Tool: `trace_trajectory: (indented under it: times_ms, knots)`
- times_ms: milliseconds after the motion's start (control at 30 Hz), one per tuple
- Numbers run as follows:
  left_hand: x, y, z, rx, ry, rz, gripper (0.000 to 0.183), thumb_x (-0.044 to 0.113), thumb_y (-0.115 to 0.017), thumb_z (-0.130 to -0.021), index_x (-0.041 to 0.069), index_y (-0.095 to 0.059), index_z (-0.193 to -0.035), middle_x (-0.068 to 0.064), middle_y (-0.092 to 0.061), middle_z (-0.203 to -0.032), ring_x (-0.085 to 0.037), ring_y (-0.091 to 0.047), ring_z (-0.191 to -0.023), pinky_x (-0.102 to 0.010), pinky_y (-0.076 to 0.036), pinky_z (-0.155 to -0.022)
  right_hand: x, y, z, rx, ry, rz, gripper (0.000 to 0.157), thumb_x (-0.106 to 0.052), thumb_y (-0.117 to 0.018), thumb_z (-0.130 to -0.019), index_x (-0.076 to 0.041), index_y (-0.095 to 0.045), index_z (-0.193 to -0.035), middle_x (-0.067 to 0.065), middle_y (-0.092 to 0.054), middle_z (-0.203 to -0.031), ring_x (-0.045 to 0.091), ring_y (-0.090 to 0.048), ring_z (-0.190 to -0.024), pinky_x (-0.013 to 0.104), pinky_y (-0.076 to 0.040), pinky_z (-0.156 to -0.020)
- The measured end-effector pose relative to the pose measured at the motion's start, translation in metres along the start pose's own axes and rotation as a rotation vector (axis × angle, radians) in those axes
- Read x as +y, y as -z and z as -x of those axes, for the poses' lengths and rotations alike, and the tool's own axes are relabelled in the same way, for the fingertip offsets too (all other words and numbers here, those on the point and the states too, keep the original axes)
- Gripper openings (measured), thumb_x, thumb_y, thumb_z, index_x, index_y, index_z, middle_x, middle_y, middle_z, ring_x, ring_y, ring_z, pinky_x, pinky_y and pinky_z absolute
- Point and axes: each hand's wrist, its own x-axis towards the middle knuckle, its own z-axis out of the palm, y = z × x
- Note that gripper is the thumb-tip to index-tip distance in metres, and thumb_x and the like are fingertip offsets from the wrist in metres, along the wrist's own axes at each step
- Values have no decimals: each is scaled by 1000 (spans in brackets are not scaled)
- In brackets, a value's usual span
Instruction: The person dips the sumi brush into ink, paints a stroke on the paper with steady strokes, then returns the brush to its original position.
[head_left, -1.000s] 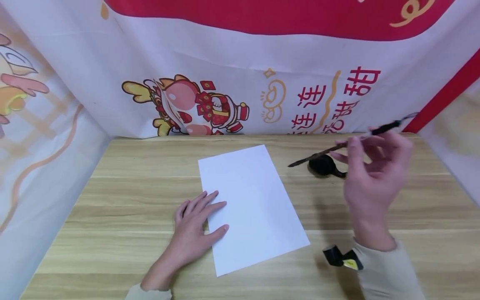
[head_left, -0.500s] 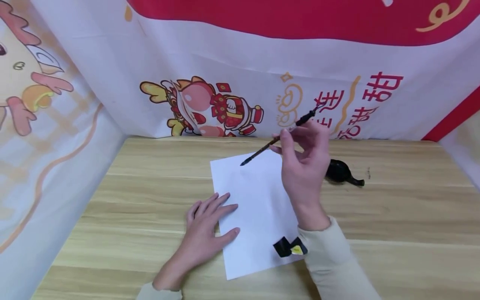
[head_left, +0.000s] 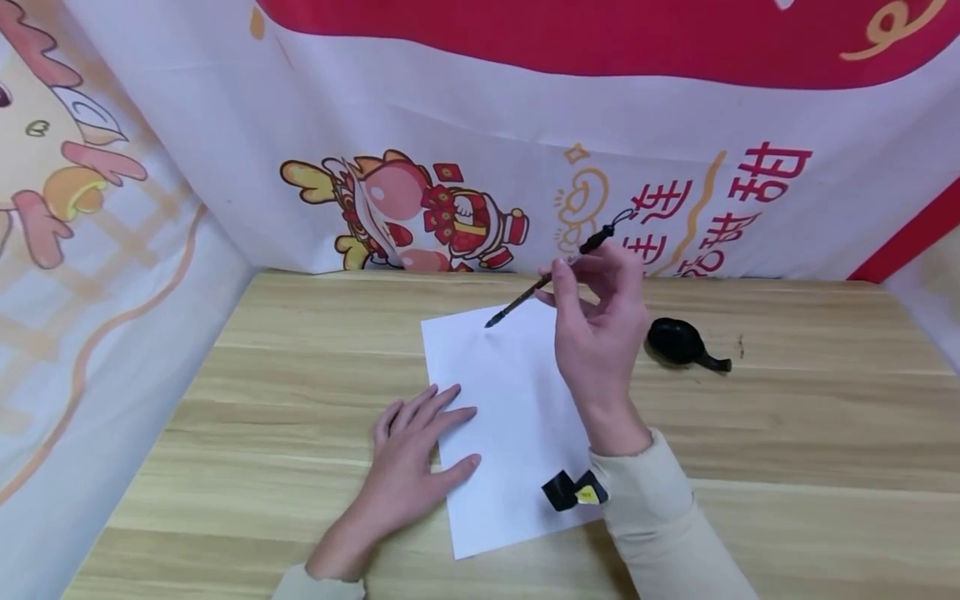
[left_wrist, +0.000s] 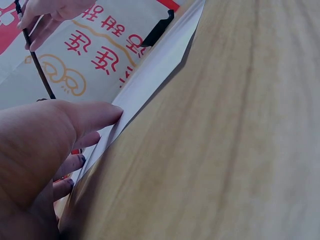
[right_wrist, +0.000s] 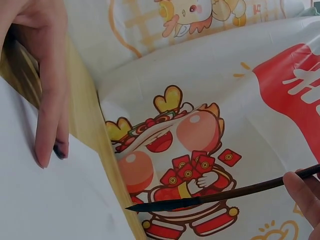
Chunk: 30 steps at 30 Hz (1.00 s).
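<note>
Currently, right hand (head_left: 600,342) pinches the ink brush (head_left: 519,302) between thumb and fingers, partway up the handle. Brush slants, dark bristles down-left over the upper part of the white paper sheet (head_left: 502,417); tip looks just clear of it. Left hand (head_left: 408,462) rests on the sheet's left edge, fingers spread, thumb apart from them, gripping nothing. Sheet lies slightly skewed on the wood-grain tabletop (head_left: 262,400). Black ladle-shaped dish (head_left: 675,342) sits right of the sheet, near the right hand, handle pointing away from it. Cartoon-print fabric backdrop (head_left: 450,100) hangs behind the far table edge.
</note>
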Motion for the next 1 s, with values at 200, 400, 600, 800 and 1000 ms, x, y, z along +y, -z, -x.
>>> trace_trajectory:
  times_ms: [200, 400, 600, 800, 1000]
  knots:
    - [0, 1, 2, 6, 5, -7, 50, 36, -81, -93, 25, -71, -141, 0, -53, -166, -37, -38, -160, -70, -12, -125, 2, 1, 1, -5, -2, 5, 30, -3, -65, -106, 9, -51, -129, 24, -65, -112, 31, -76, -98, 33, -67, -76]
    - [-1, 0, 3, 10, 2, -8, 52, 35, -83, -91, 24, -71, -141, -1, -53, -166, -37, -38, -160, -69, -11, -125, 3, 2, 2, -14, -6, 27, 30, -4, -65, -106, 7, -51, -130, 23, -66, -113, 15, -75, -100, 30, -67, -77]
    - [-1, 0, 2, 5, 4, -5, 53, 34, -83, -91, 23, -71, -141, -2, -53, -166, -36, -38, -160, -69, -10, -125, 0, 0, 4, -55, -23, -6, 33, -5, -66, -106, 8, -50, -132, 21, -64, -116, 16, -75, -100, 32, -67, -78]
    - [-1, 0, 0, 3, 3, -10, 53, 35, -83, -91, 23, -71, -141, -2, -53, -166, -36, -38, -160, -69, -10, -126, -3, -5, 9, -126, -58, -49, 32, -5, -63, -107, 6, -49, -133, 19, -61, -115, 33, -75, -103, 33, -67, -80]
    - [0, -1, -1, 6, -8, -11, 53, 35, -82, -90, 23, -71, -141, -1, -54, -166, -36, -38, -160, -68, -11, -125, -3, -12, 15, -162, -64, -68, 30, -3, -64, -106, 7, -50, -131, 21, -63, -112, 37, -75, -101, 33, -67, -78]
